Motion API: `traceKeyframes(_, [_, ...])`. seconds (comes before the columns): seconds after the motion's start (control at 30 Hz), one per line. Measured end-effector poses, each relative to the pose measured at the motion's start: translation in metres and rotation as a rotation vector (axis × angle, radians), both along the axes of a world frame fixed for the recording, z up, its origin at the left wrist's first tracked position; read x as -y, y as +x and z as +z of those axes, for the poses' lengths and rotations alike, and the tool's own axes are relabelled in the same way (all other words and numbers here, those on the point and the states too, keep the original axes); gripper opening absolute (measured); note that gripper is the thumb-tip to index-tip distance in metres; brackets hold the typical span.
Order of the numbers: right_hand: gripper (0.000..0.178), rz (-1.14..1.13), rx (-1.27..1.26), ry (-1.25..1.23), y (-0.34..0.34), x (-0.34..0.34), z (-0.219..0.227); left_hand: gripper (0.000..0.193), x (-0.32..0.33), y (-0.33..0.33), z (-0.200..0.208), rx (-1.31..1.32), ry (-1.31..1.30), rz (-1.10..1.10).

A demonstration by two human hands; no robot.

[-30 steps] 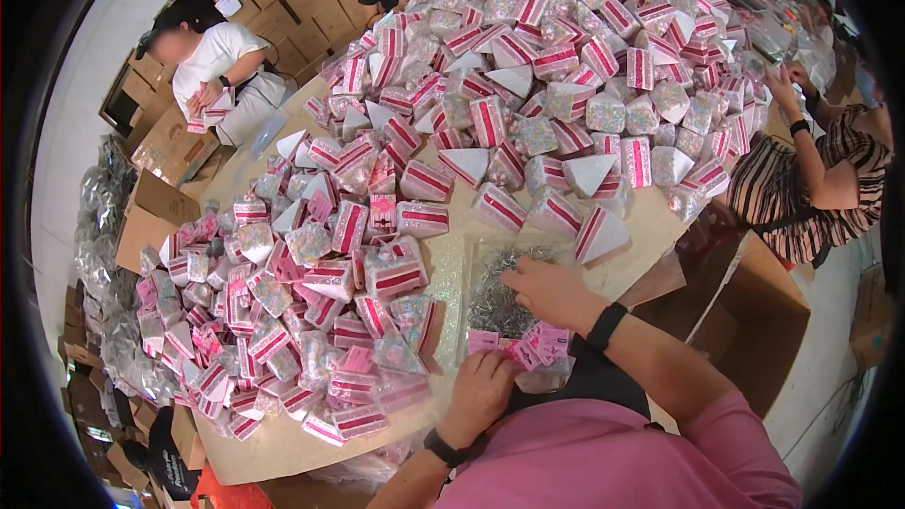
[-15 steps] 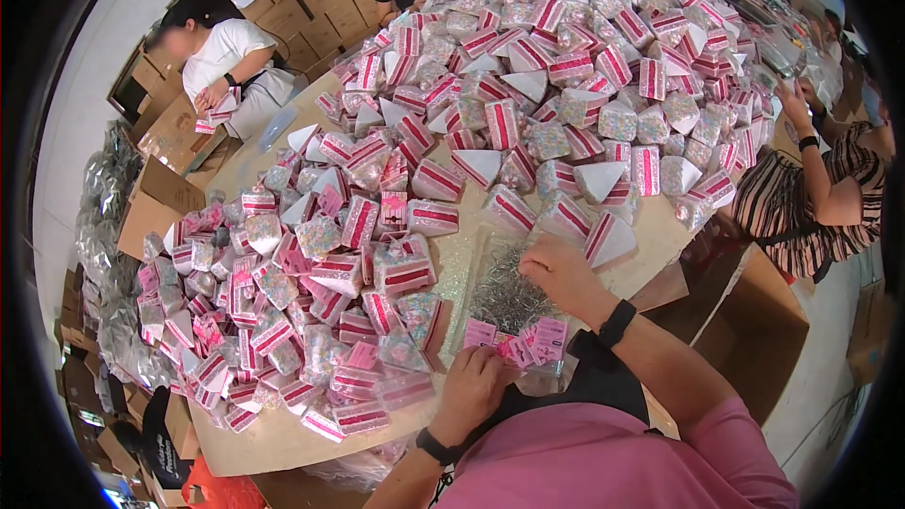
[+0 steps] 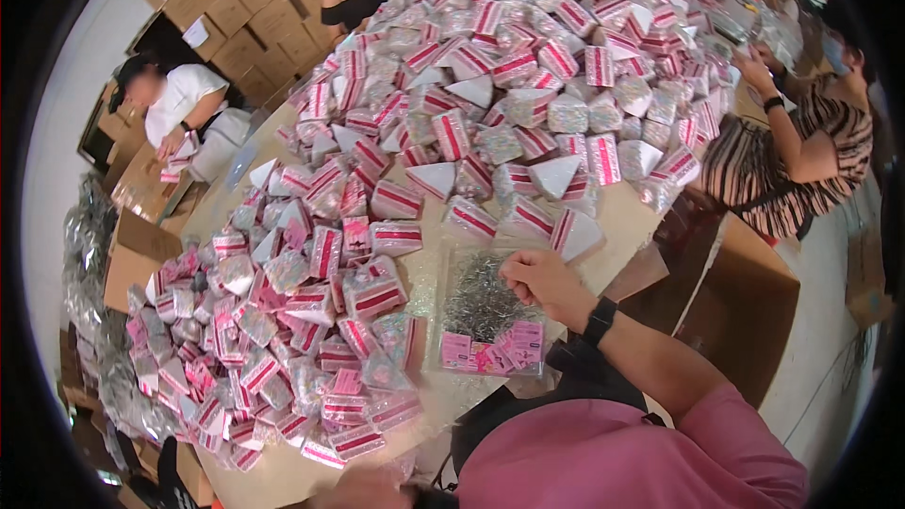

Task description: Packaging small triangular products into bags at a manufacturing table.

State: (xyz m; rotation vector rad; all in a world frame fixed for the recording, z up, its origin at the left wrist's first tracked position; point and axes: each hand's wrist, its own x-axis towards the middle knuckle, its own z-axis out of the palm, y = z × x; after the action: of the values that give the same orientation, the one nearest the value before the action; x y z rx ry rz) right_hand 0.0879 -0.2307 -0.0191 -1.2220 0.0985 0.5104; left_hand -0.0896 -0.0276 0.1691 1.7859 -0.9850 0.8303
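Fingers of the right hand [image 3: 542,281] curl loosely over the top right corner of a clear bag of small metal pieces [image 3: 485,316], pinching its edge; grip appears light, more a steadying hold than a lift. Bag lies flat on the table [image 3: 627,217] right in front of the person, pink cards visible at its near end, probably placed there to keep it within easy reach and clear of the heaps. Left hand [image 3: 363,488] shows only partly at the lower edge of the head view, blurred; whether it is open or closed cannot be told, and nothing is seen in it. Pile of pink-and-white striped packets [image 3: 311,339] sits just beside the bag on the left, a larger heap [image 3: 528,66] beyond it. Open room is small: a bare strip of tabletop around the bag and toward the right edge, where an open cardboard box [image 3: 745,302] stands below. Other people work at the far left [image 3: 174,104] and far right [image 3: 792,151], well apart.
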Motion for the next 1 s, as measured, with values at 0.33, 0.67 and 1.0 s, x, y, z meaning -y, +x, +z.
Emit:
traceKeyframes(0.33, [0.013, -0.084, 0.102, -0.102, -0.001, -0.004, 0.006, 0.025, 0.017, 0.004, 0.024, 0.225, -0.089, -0.183])
traceKeyframes(0.67, [0.013, 0.203, 0.986, -0.933, 0.013, -0.007, -0.006, 0.025, 0.017, 0.008, 0.021, 0.204, -0.094, -0.201])
traceKeyframes(1.0, [0.017, 0.087, 0.625, -0.526, 0.016, 0.002, -0.001, 0.019, 0.018, 0.065, -0.078, -0.633, -0.079, 0.404])
